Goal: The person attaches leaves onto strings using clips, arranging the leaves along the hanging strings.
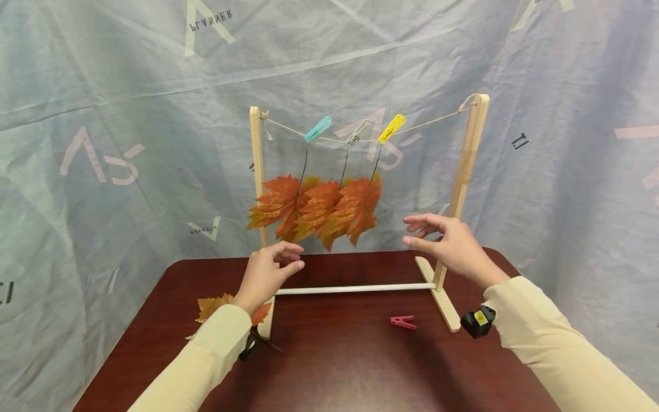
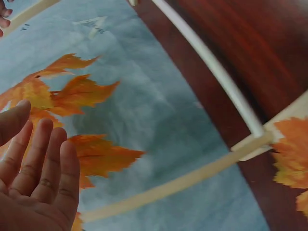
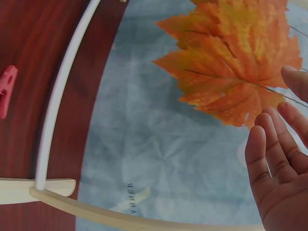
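Three orange artificial maple leaves (image 1: 324, 209) hang by dark stems from a string (image 1: 435, 121) between two wooden posts. A blue clothespin (image 1: 318, 129), a white clothespin (image 1: 358, 132) and a yellow clothespin (image 1: 392, 129) sit on the string above them. Below the leftmost leaf, my left hand (image 1: 270, 272) is held in the air with relaxed fingers and nothing in it. My right hand (image 1: 448, 243) hovers right of the leaves beside the right post, also holding nothing. In the right wrist view its fingers overlap the edge of a leaf (image 3: 231, 72).
On the dark red table (image 1: 334, 366) lies a pink clothespin (image 1: 403, 322). Another maple leaf (image 1: 211, 308) lies at the left, partly hidden by my left arm. The stand has a white crossbar (image 1: 355, 289) and flat wooden feet (image 1: 440, 297). A grey printed cloth (image 1: 128, 217) hangs behind.
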A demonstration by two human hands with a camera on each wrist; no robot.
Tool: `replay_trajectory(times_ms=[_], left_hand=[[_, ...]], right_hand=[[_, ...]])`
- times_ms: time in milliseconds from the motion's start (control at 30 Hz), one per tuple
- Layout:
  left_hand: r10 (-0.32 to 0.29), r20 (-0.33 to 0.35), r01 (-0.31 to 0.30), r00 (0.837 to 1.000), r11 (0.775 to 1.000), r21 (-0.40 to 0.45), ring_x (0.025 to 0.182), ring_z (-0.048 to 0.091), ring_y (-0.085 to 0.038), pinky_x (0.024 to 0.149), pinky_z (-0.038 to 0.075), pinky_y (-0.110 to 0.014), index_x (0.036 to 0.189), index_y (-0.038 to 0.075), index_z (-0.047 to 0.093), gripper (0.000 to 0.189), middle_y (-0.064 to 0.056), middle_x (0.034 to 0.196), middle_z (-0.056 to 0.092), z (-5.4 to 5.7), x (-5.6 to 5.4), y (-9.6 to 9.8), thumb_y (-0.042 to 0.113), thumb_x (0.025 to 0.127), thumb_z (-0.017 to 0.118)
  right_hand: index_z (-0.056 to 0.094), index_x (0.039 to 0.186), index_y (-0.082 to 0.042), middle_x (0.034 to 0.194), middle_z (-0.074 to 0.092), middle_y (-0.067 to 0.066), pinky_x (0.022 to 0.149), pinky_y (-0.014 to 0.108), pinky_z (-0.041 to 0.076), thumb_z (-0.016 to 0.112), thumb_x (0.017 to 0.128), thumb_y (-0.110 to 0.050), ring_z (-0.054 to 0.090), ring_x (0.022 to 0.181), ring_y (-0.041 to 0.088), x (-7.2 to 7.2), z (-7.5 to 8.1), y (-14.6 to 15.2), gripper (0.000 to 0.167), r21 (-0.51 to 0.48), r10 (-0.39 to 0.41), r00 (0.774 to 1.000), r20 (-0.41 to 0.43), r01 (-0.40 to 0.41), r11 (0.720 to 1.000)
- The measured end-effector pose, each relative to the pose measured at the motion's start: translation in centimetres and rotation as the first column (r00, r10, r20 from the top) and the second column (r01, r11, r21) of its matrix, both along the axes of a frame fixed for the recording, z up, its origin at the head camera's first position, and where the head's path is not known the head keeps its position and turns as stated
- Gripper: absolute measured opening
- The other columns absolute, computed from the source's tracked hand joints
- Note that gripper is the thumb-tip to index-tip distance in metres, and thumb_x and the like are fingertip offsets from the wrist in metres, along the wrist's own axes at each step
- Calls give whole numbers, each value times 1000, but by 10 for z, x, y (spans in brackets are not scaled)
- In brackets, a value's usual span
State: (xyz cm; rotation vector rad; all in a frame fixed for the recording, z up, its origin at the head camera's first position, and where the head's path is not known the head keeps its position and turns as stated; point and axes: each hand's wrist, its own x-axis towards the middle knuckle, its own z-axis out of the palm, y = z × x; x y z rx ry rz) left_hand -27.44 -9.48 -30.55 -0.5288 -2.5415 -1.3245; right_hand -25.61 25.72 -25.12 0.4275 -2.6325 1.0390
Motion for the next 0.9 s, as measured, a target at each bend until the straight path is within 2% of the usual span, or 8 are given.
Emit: replay_trajectory(times_ms=[233, 400, 667, 900], left_hand=[[19, 49, -17, 999, 999, -34, 92, 70, -21, 77, 56, -39, 114, 13, 74, 25, 3, 95, 73, -35, 1, -17, 9, 90, 78], [53, 70, -51, 996, 998, -31, 86, 70, -18, 73, 56, -34, 113, 11, 75, 25, 2, 93, 74, -52, 2, -27, 7, 89, 78], [55, 100, -56, 993, 998, 10, 81, 69, -17, 63, 53, -28, 110, 7, 75, 24, -1, 91, 74, -68, 6, -38, 2, 88, 78], [71, 114, -71, 991, 997, -6, 83, 68, -18, 69, 53, -31, 106, 8, 75, 22, -3, 91, 73, -81, 7, -46, 0, 86, 79]], right_hand=[[67, 134, -13, 101, 73, 4, 74, 30, 52, 75, 95, -33, 67, 93, 18, 3, -27, 4, 44, -43, 23, 999, 49, -20, 999], [67, 133, -12, 105, 73, 5, 70, 30, 50, 75, 95, -32, 65, 91, 20, 6, -43, 8, 44, -63, 16, 997, 72, -11, 998], [67, 131, -11, 105, 73, 6, 67, 31, 51, 75, 95, -30, 64, 93, 17, 8, -62, 15, 42, -73, 5, 996, 89, 1, 997], [68, 130, -10, 108, 73, 3, 76, 34, 53, 75, 94, -30, 64, 95, 14, 8, -76, 18, 41, -58, -9, 996, 90, 14, 998]])
